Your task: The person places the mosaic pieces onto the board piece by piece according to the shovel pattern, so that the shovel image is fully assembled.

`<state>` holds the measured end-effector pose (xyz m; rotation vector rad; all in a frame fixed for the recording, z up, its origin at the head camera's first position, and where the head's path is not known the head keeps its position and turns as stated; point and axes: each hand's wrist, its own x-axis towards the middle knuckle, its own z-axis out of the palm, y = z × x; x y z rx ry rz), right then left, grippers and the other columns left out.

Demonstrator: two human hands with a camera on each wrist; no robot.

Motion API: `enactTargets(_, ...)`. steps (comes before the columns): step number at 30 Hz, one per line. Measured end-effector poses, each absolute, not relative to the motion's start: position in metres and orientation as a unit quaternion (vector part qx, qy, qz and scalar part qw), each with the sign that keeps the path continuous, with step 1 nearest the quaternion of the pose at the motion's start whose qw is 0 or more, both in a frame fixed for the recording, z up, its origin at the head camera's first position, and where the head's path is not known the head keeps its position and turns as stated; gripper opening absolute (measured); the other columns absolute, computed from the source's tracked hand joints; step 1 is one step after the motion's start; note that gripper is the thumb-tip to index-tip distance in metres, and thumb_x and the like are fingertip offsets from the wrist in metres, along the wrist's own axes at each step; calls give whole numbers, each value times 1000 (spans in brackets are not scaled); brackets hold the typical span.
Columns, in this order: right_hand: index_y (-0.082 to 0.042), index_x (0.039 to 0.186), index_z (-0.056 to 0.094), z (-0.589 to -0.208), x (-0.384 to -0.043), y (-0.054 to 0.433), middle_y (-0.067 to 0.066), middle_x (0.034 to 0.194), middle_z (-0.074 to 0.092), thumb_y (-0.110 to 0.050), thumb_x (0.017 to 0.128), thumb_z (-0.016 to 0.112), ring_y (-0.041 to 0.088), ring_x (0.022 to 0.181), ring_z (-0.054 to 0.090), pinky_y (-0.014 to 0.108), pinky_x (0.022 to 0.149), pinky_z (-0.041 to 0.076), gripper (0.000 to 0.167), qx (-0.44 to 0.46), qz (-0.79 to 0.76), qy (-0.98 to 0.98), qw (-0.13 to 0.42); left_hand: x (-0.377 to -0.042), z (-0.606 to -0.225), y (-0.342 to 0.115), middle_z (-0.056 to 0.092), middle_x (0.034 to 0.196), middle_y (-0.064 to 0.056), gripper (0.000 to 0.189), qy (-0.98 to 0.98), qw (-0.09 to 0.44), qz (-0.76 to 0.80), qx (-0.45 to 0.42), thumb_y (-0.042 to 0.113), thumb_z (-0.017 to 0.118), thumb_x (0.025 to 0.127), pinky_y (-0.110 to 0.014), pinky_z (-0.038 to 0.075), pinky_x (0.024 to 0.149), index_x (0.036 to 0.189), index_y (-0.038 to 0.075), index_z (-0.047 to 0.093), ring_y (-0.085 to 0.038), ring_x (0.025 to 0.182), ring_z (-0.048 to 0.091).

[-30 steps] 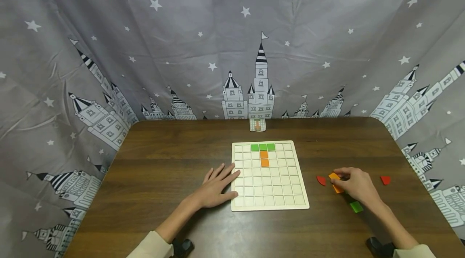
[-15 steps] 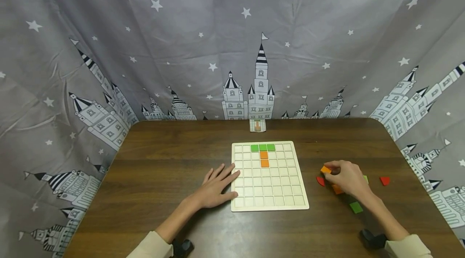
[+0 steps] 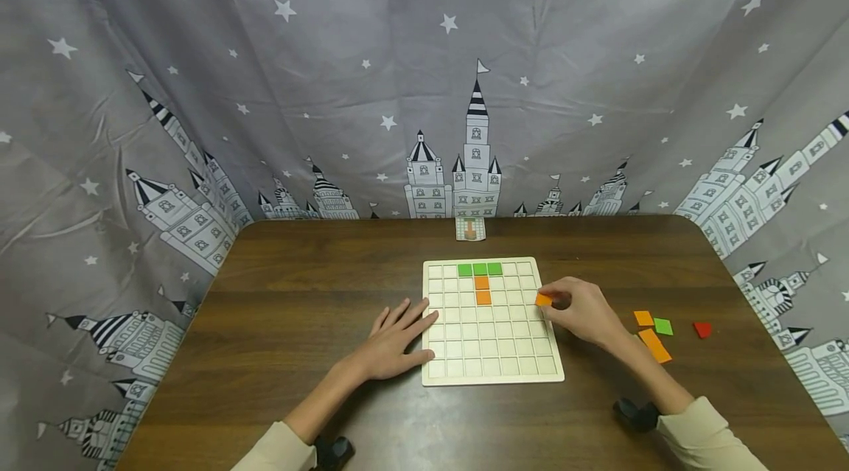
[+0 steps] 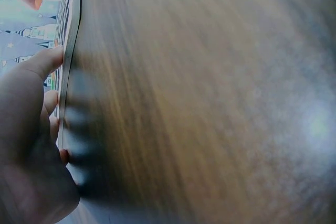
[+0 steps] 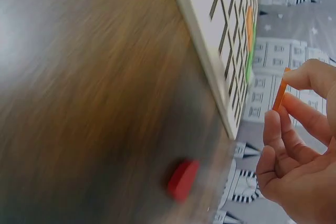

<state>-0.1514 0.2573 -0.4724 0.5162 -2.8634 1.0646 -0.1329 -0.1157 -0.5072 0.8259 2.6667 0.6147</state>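
Note:
A cream grid board (image 3: 464, 347) lies on the table, with a row of green tiles (image 3: 480, 269) at its far side and two orange tiles (image 3: 483, 297) in line below the middle one. My left hand (image 3: 391, 346) rests at the board's left edge, fingers spread and fingertips on the rim. Over the right edge, my right hand (image 3: 584, 312) pinches a small orange tile (image 3: 543, 299) between thumb and fingertips. In the right wrist view this orange tile (image 5: 281, 90) is seen edge-on, raised above the board (image 5: 207, 66).
Right of the board lie an orange square (image 3: 643, 318), a green tile (image 3: 663, 326), a longer orange shape (image 3: 655, 346) and a red piece (image 3: 702, 329). Another red piece (image 5: 182, 180) shows in the right wrist view. A small patterned card (image 3: 470, 228) stands at the table's far edge.
My right hand has picked an orange tile from the loose pieces and carried it left to the board's right edge. My left hand has stayed in place.

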Motion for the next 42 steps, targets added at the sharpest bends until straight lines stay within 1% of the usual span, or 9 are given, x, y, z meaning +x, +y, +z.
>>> enactTargets(6,0,106,76,-476,-158,234,5,99,71,-7,81,77,22,86,64,40,75,51,26,187,368,-910,19,-133,-507,-116,18,165,-3,69,924,140,212,286,51,53,99,-64,4,113,158,22,33,-35,151,9)
enactTargets(13,1,106,77,-485,-163,206,8,100,73,-4,81,75,24,92,67,43,81,54,26,213,384,-898,-8,-133,-505,-116,18,165,-3,69,923,140,215,287,51,54,99,-64,4,113,158,22,33,-36,151,9)
enactTargets(16,0,105,77,-489,-163,197,8,100,74,-4,80,75,24,95,68,42,83,54,25,219,371,-902,-15,-132,-505,-116,19,165,-4,69,922,140,218,287,51,54,99,-64,4,113,158,21,33,-36,150,10)
enactTargets(20,0,103,77,-492,-164,187,7,100,74,-5,79,76,22,91,65,39,81,53,24,226,355,-907,-20,-131,-505,-116,20,165,-6,70,921,135,223,288,49,55,99,-65,5,112,158,19,33,-37,150,11)
enactTargets(24,0,102,77,-492,-165,181,6,98,73,-4,79,77,18,85,62,36,78,51,23,225,348,-910,-30,-131,-505,-116,20,165,-5,69,922,135,221,287,48,55,99,-64,4,113,158,20,33,-37,150,11)
enactTargets(29,0,102,77,-491,-166,178,5,99,72,-4,79,76,17,84,60,36,77,51,24,217,344,-912,-48,-132,-503,-115,19,165,-5,69,923,140,216,287,49,55,99,-64,3,113,158,21,33,-36,150,9)
enactTargets(37,-1,100,78,-492,-169,174,5,98,72,1,77,75,20,88,64,38,78,52,23,233,335,-912,-30,-132,-503,-115,19,165,-4,69,923,143,215,285,50,54,99,-64,4,113,158,22,33,-36,150,9)
enactTargets(42,-1,101,78,-493,-170,173,6,99,72,1,78,76,23,92,65,38,80,52,24,240,336,-910,-37,-131,-503,-116,18,165,-3,69,923,143,214,285,51,53,99,-64,4,113,158,22,33,-36,151,9)
